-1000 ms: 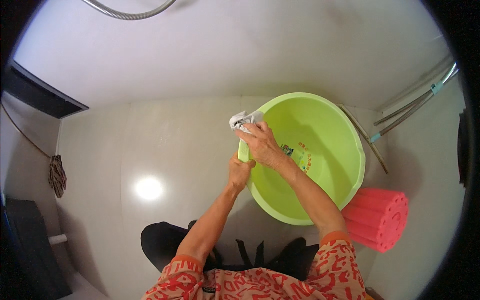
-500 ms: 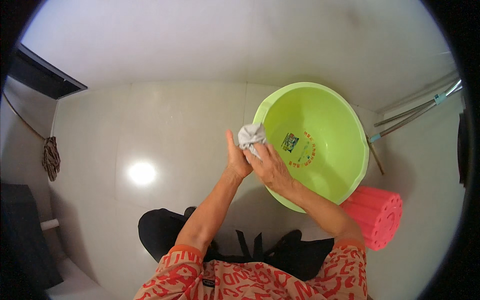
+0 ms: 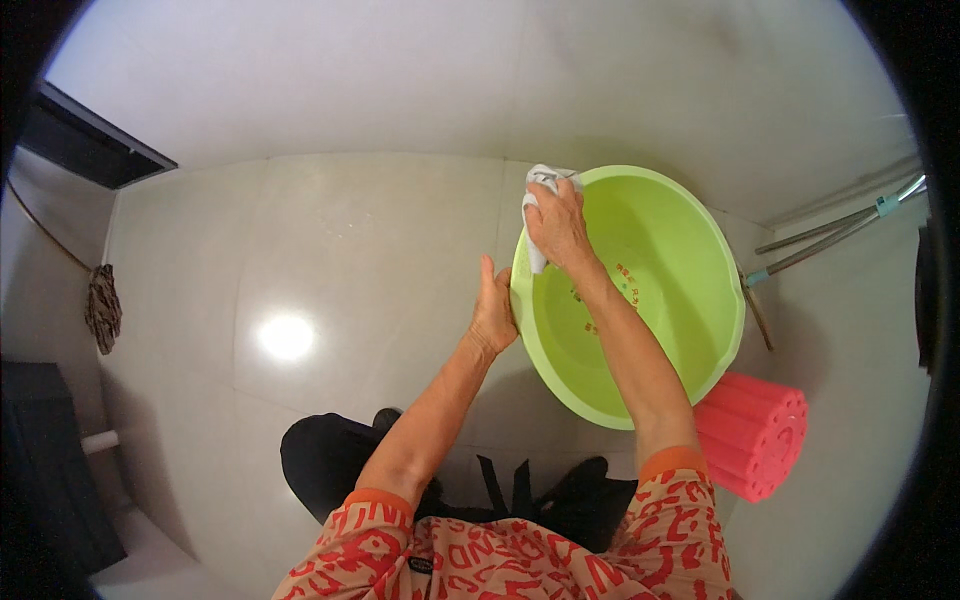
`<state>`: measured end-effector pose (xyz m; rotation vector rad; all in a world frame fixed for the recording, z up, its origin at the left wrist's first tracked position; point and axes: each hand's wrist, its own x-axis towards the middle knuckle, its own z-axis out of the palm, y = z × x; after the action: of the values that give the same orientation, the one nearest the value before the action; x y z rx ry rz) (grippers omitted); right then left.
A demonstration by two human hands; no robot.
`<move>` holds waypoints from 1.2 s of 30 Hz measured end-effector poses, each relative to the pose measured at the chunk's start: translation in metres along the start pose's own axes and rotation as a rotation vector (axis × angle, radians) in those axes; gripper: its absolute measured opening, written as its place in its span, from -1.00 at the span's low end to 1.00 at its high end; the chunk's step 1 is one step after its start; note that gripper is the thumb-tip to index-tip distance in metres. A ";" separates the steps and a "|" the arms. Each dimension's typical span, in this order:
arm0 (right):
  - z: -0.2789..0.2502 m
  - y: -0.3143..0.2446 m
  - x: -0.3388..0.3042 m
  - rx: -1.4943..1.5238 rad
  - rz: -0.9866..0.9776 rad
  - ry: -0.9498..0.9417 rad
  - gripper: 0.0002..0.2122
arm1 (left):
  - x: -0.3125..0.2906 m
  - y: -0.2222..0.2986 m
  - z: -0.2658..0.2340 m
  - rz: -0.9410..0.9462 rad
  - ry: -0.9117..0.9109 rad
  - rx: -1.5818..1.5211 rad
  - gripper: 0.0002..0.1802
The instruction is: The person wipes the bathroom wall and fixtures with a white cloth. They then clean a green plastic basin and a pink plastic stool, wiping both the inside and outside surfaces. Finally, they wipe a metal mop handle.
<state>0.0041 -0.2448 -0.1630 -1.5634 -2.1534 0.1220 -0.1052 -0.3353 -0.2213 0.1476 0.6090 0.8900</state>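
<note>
A large round light-green basin stands on the floor in front of me, a little to the right, with a printed sticker on its inner bottom partly hidden by my right forearm. My right hand grips a whitish cloth against the basin's far left rim; part of the cloth hangs down inside the wall. My left hand rests at the outside of the left rim, thumb raised and apart, its other fingers partly hidden behind the basin's side. No cloth shows in the left hand.
A pink ribbed bucket lies on its side at the basin's near right. Metal pipes run along the right wall. A brown mop head hangs at the left, above a dark box-like object. Pale tiles cover the floor.
My right hand has carried the cloth from between both hands up to the basin's far left rim. The left hand has moved slightly right, against the basin's side.
</note>
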 end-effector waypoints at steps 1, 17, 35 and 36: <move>-0.003 -0.005 -0.009 -0.001 -0.017 -0.014 -0.69 | 0.000 -0.001 0.000 -0.005 -0.001 -0.009 -0.01; -0.065 -0.042 -0.166 0.106 -0.280 -0.289 -0.73 | -0.003 -0.005 0.004 0.032 -0.256 -0.197 -0.28; -0.088 -0.004 -0.201 0.166 -0.119 -0.626 -0.63 | 0.027 -0.006 -0.007 0.255 0.067 0.069 -0.56; -0.096 0.007 -0.212 0.156 -0.130 -0.693 -0.64 | 0.026 -0.008 -0.002 0.253 0.128 0.073 -0.56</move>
<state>0.1011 -0.4561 -0.1486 -1.4129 -2.6610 0.8785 -0.0887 -0.3207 -0.2377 0.2386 0.7537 1.1284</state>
